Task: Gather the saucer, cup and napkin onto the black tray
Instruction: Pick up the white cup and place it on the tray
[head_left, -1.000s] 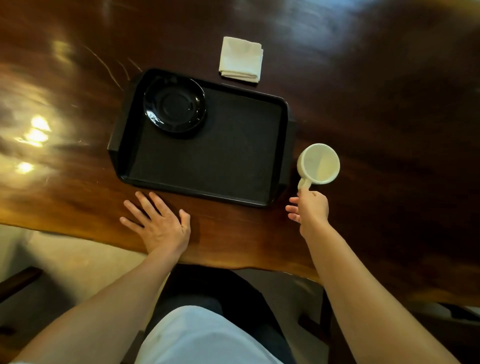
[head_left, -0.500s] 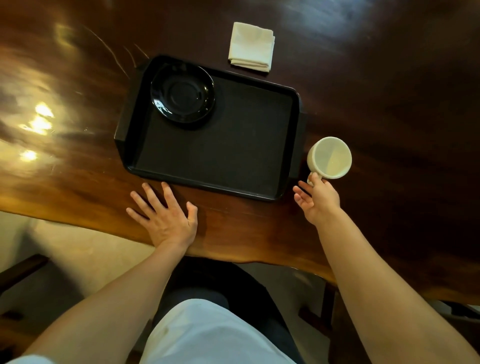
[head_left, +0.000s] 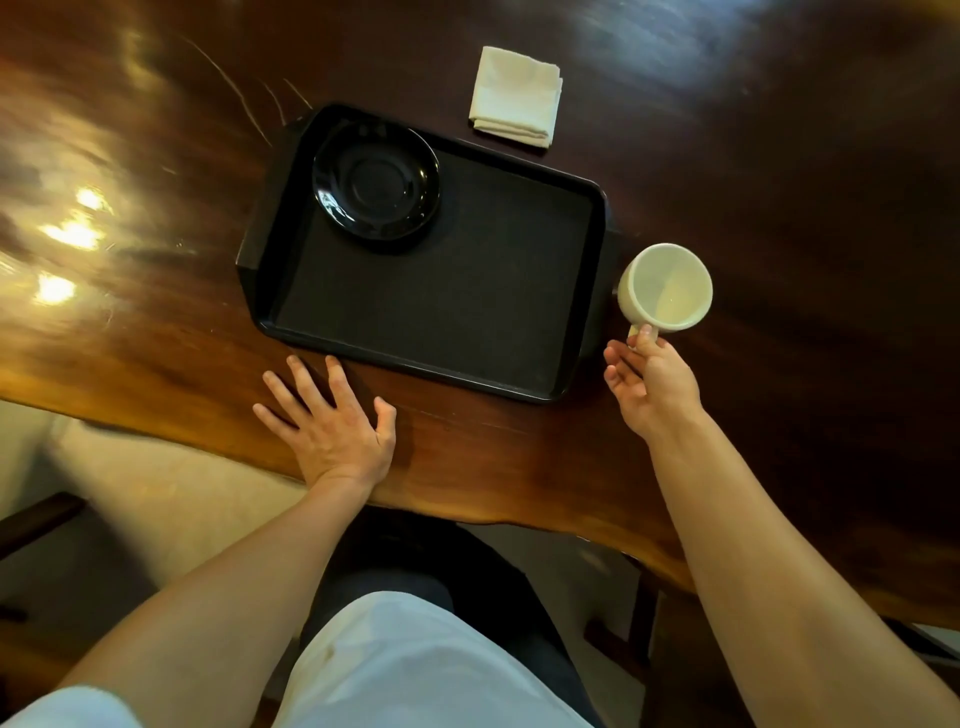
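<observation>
The black tray (head_left: 441, 306) lies on the dark wooden table. A glossy black saucer (head_left: 375, 182) sits in its far left corner. The folded white napkin (head_left: 517, 96) lies on the table just beyond the tray's far edge. The cream cup (head_left: 666, 287) stands upright on the table, close to the tray's right handle. My right hand (head_left: 649, 382) is at the cup's handle, thumb on top of it, the other fingers loosely curled to the left. My left hand (head_left: 332, 423) lies flat on the table before the tray's near edge, fingers spread.
The wooden table (head_left: 805, 208) has a wavy near edge (head_left: 467, 512) just behind my hands. Below it are my lap and pale floor. Bright light reflections mark the table's left side.
My right hand has moved up to the cup's handle and closed its thumb over it. The cup stays beside the tray. My left hand stays flat on the table.
</observation>
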